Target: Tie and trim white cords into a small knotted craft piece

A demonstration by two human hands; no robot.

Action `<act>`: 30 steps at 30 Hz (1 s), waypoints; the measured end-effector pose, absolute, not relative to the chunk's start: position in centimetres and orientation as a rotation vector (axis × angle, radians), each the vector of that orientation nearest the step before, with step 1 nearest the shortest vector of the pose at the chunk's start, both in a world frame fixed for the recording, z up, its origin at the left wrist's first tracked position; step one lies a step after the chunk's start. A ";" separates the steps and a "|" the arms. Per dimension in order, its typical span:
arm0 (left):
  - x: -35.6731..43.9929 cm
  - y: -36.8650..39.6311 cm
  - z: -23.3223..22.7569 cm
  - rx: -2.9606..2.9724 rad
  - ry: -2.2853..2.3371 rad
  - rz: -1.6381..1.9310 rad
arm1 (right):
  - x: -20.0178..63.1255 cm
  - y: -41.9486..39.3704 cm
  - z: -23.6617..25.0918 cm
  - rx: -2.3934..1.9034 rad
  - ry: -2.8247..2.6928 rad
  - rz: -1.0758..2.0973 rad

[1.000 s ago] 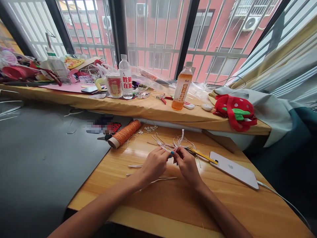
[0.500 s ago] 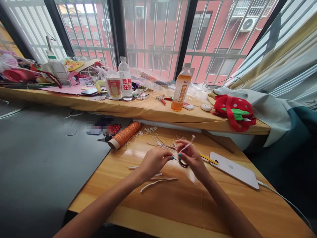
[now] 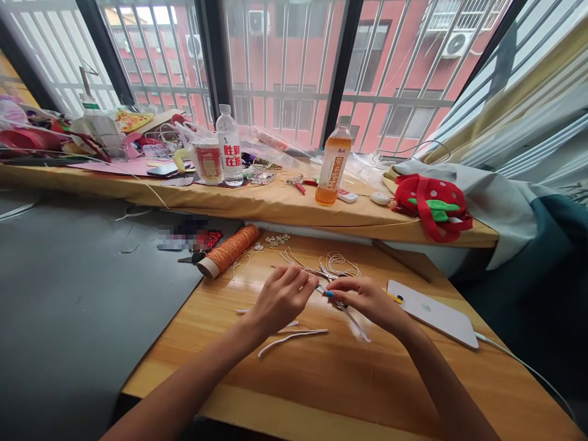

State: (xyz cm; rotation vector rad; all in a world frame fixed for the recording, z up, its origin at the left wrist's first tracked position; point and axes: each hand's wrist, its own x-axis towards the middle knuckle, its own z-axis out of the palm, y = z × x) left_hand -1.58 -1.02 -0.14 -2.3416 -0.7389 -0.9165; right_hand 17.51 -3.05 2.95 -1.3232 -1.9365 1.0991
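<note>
over the wooden table (image 3: 321, 380), near its middle, both hands meet around a thin white cord (image 3: 353, 318). the left hand (image 3: 280, 300) has its fingers curled, thumb and forefinger pinched near the cord's upper end, though the exact contact point is too small to make out. the right hand (image 3: 367, 297) is also mostly closed, fingertips pinching the cord just beside the left ones, so that a short stretch is held taut between them while the free end trails down and to the right, blurred, just above the tabletop. holding it this close looks suited to fine work on a small length. something dark sits under the right fingers, possibly scissors; i cannot tell whether it is gripped or just lying there.

both forearms come in from the near edge and converge, wrists raised slightly off the wood, palms turned toward each other.

loose cord pieces (image 3: 291, 335) lie just in front of the left hand, and a tangle of more cord (image 3: 337, 263) sits just behind the hands, within easy reach. an orange spool (image 3: 229, 250) lies on its side near the table's left edge. a white phone (image 3: 432, 312) lies face down to the right, its cable running off the table. on the ledge behind stand a water bottle (image 3: 228, 147) and a tea bottle (image 3: 334, 162), well apart from the hands.
</note>
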 end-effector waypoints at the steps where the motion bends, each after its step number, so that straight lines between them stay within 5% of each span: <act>1: -1.6 -1.0 -0.1 -2.341 -0.718 -0.893 | 17.3 -3.1 2.9 -1.300 -1.937 1.133; 11: -1.4 -1.2 0.2 -2.423 -0.626 -0.855 | 16.6 -3.2 2.4 -1.122 -1.900 1.068; 30: -0.6 -1.0 -0.3 -2.893 -0.752 -1.477 | 16.7 -2.5 0.6 -1.078 -1.708 1.256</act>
